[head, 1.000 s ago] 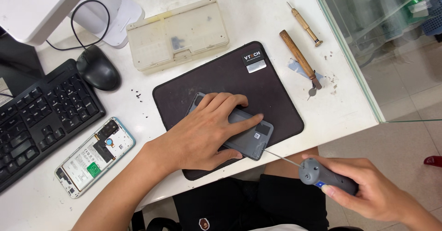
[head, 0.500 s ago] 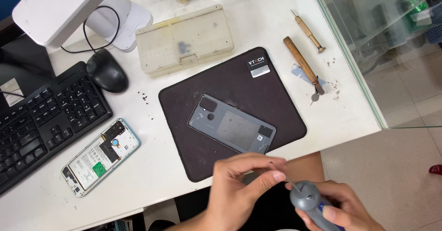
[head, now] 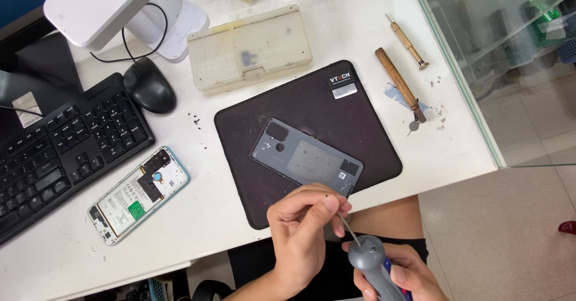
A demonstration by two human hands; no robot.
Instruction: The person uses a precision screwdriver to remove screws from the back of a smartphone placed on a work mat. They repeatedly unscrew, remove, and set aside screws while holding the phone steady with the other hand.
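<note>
Going left to right from the dark brown rubber mat (head: 366, 127) in the middle of the white counter (head: 210, 241): way off to its left a black keyboard (head: 54, 151) is sitting. Nearer the mat, an opened phone with a pale blue frame and its insides showing (head: 139, 194) is lying face down. Up and left of the mat a black mouse (head: 150, 86) is parked by a white stand (head: 120, 7). A grubby beige plastic case (head: 249, 48) is lying just above the mat's top edge.

What's just changed: the left hand (head: 300, 235), which a second ago was lying flat on the grey phone (head: 306, 157), has come off it. So the phone is now lying uncovered and untouched on the mat, back side up. That hand is now hovering just below the mat's near edge, its grip pinching the thin metal bit (head: 345, 224) between thumb and forefinger.

The right hand (head: 402, 277), lower and right of that, is holding its grip clenched around the grey electric screwdriver (head: 372, 265) that carries the bit.

Right of the mat, a wooden-handled tool (head: 399, 84) and a small brass screwdriver (head: 407, 40) are lying apart from each other. A few loose specks are scattered near them, and beyond that a glass panel (head: 480, 67) is edging the counter. Nothing is sitting between the hands and the phone.
</note>
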